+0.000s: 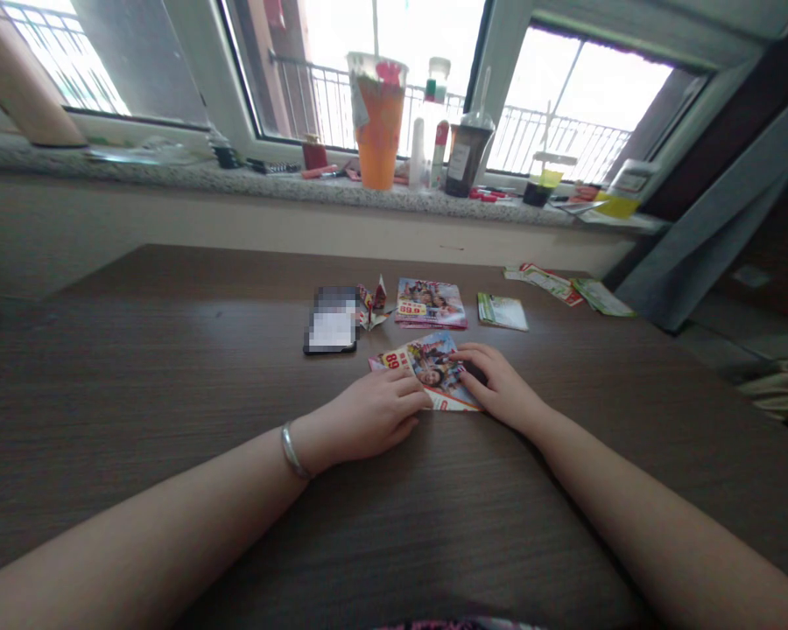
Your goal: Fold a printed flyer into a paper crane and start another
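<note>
A square printed paper leaflet [437, 363], with people and red numbers on a yellow patch, lies slightly turned on the brown table. My left hand [381, 407] rests over its lower left edge, fingers laid on the paper and the thumb by the near edge. On the right side, my right hand [499, 381] touches it with curved, parted fingertips. Just behind lies a small stack of matching leaflets [432, 302]. A folded paper shape [373, 306], somewhat like a crane, stands between that stack and a phone [332, 319] whose screen is blurred.
A pile of green-white paper squares [503, 311] lies right of the stack. Paper strips [552, 284] and a green packet [602, 297] are at the far right edge. The windowsill [269, 182] holds an orange drink cup [377, 122], a dark cup [467, 153] and several bottles.
</note>
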The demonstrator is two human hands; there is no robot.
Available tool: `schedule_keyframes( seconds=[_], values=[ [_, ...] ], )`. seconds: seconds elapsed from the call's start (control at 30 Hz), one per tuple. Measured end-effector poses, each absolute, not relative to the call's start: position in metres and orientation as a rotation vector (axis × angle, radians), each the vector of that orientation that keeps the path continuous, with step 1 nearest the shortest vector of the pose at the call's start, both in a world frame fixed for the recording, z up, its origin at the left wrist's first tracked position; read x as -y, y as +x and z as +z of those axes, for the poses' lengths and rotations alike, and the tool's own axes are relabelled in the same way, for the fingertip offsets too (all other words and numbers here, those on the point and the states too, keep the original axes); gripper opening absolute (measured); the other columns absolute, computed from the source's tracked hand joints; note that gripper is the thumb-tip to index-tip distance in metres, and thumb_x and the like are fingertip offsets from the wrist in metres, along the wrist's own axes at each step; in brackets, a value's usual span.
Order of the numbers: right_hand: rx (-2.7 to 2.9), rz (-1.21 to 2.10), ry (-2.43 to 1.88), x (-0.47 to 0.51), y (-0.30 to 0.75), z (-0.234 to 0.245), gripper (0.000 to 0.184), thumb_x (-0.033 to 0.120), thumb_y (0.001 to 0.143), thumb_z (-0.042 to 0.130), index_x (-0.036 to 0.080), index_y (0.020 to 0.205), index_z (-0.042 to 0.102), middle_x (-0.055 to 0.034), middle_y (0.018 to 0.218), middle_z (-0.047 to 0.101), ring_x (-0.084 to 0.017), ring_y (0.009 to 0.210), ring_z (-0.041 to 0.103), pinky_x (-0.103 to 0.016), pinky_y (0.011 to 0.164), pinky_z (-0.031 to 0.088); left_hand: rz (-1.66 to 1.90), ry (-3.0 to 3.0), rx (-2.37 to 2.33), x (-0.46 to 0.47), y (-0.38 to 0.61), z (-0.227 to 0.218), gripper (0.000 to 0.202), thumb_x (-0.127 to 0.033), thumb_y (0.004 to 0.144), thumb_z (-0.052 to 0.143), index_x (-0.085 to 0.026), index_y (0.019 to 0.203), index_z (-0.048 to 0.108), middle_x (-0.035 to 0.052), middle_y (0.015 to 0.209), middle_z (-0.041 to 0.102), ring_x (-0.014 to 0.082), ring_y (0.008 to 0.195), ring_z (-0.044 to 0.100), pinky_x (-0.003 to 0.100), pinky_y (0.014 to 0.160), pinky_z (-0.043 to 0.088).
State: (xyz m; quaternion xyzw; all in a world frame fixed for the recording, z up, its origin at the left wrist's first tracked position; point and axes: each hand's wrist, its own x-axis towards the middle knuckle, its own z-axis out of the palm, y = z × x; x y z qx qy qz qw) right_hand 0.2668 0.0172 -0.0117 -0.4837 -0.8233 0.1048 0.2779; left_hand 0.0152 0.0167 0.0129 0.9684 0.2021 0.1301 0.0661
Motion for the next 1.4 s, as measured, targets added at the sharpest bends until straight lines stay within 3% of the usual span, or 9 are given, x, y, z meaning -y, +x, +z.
schedule_keyframes(
  seconds=[0.13,0.4,0.7,0.9,1.17,1.4],
  values=[
    [2.192,0.244,-1.326,-0.02,0.269,-0.016,0.031,0.023,0.087,0.051,0.021,0.116,0.06,-0.0105,0.127,0.055,-0.023,0.122,0.049,-0.046,0.106,0.038,0.452,2.953,-0.569,-0.017,0.013,0.011,0.028,-0.021,0.089,0.052,-0.021,0.116,0.06,0.0096,0.113,0.059,0.0229,0.106,0.055,0.041,0.096,0.045],
    [2.174,0.182,-1.355,-0.015,0.266,-0.012,0.031,0.021,0.086,0.052,0.024,0.115,0.062,-0.0096,0.137,0.046,-0.023,0.13,0.041,-0.047,0.11,0.033,0.52,2.886,-0.574,-0.021,0.013,0.01,0.019,-0.018,0.091,0.047,-0.019,0.093,0.065,0.0082,0.11,0.062,0.0199,0.105,0.056,0.038,0.098,0.043],
    [2.337,0.213,-1.213,-0.011,0.266,-0.008,0.03,0.022,0.083,0.058,0.026,0.112,0.066,-0.0082,0.136,0.049,-0.024,0.129,0.041,-0.049,0.109,0.033,0.598,2.93,-0.62,-0.023,0.013,0.009,0.016,-0.018,0.088,0.05,-0.018,0.087,0.066,0.0062,0.099,0.067,0.0199,0.103,0.058,0.043,0.104,0.039],
    [2.465,0.222,-1.099,-0.01,0.264,-0.002,0.029,0.026,0.083,0.06,0.028,0.111,0.067,-0.0051,0.137,0.05,-0.025,0.133,0.037,-0.051,0.111,0.03,0.618,2.975,-0.767,-0.024,0.012,0.01,0.014,-0.022,0.088,0.053,-0.018,0.092,0.066,0.0081,0.102,0.068,0.022,0.105,0.059,0.046,0.103,0.039],
    [2.515,0.26,-1.068,-0.011,0.265,-0.002,0.037,0.034,0.084,0.062,0.026,0.12,0.062,-0.0077,0.14,0.049,-0.027,0.136,0.034,-0.052,0.112,0.03,0.506,3.049,-0.998,-0.022,0.012,0.008,0.021,-0.028,0.093,0.048,-0.016,0.101,0.064,0.009,0.111,0.066,0.0242,0.109,0.058,0.049,0.106,0.034],
    [2.539,0.317,-1.052,-0.011,0.267,-0.005,0.046,0.035,0.08,0.066,0.026,0.125,0.058,-0.0077,0.145,0.045,-0.029,0.141,0.027,-0.055,0.113,0.028,0.456,3.071,-1.077,-0.025,0.012,0.003,0.024,-0.019,0.092,0.048,-0.018,0.113,0.059,0.0085,0.119,0.062,0.0239,0.109,0.056,0.046,0.102,0.037]
  ],
)
